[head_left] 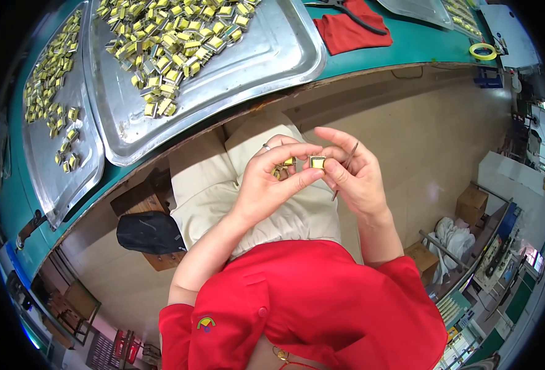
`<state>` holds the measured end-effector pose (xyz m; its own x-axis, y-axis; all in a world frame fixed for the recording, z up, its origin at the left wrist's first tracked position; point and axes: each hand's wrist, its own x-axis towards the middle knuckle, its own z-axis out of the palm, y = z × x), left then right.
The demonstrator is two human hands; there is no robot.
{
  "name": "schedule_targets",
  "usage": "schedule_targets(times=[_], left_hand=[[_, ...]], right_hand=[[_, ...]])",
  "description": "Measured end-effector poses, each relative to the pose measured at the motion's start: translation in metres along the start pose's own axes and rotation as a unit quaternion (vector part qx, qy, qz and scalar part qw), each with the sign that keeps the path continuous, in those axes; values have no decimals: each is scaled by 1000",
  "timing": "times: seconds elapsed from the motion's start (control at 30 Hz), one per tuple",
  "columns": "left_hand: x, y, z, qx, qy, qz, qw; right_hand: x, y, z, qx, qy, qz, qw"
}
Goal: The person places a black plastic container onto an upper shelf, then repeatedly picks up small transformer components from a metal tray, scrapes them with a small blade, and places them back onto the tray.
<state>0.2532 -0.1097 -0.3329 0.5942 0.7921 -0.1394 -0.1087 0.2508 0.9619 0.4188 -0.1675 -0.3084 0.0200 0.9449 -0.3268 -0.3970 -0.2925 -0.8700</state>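
Observation:
Above my lap, both hands meet around a small transformer [317,162] with yellow tape and metal pins. My left hand [269,176] pinches it between thumb and fingertips, and more yellow transformers [283,168] are tucked in its curled fingers. From the other side, the thumb and fingers of my right hand [357,176] touch the same piece. A thin, dark pointed tool [345,171] lies across the right hand, held among its fingers, with the index finger raised. Which hand bears the piece's weight is hard to make out.
A large metal tray [266,74] heaped with yellow transformers stands on the green table [417,52]. A narrower tray [78,179] with more lies at left. Dark-handled pliers [362,18] rest on a red cloth [354,34]. A yellow tape roll [483,51] sits near the right end.

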Motion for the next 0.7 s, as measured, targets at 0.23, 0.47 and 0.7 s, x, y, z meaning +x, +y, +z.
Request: schedule_targets(times=[0.23, 0.47, 0.7], left_hand=[[-2, -4, -1, -27, 19, 51, 998], [-5, -5, -1, -32, 28, 45, 998], [-5, -3, 2, -75, 46, -48, 995]], right_hand=[[-2, 1, 3, -99, 41, -43, 993], [0, 6, 3, -121, 43, -77, 989], [2, -8, 5, -379, 100, -146, 908]])
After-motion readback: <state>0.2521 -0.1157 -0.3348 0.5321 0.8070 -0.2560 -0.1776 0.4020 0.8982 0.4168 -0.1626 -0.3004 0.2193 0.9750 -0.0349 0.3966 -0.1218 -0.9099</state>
